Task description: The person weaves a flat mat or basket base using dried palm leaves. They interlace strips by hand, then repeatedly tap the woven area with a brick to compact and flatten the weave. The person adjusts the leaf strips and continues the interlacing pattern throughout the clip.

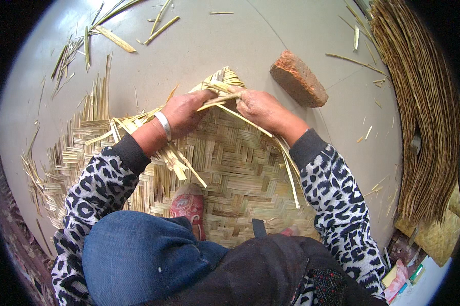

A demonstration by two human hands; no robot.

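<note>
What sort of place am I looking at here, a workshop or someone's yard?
Likely a floor-level mat-weaving workspace, indoors or out I cannot tell. A half-woven bamboo mat lies on a smooth concrete floor, finished mats are stacked at the right, and loose strips are scattered about.

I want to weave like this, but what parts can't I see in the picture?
Head view only:
- Fingertips of the left hand and right hand: curled under, hidden among the bamboo strips.
- Near edge of the woven mat: covered by the knees and the red shoe.
- Stack of mats on the right: cut off by the picture's dark rim.
</note>
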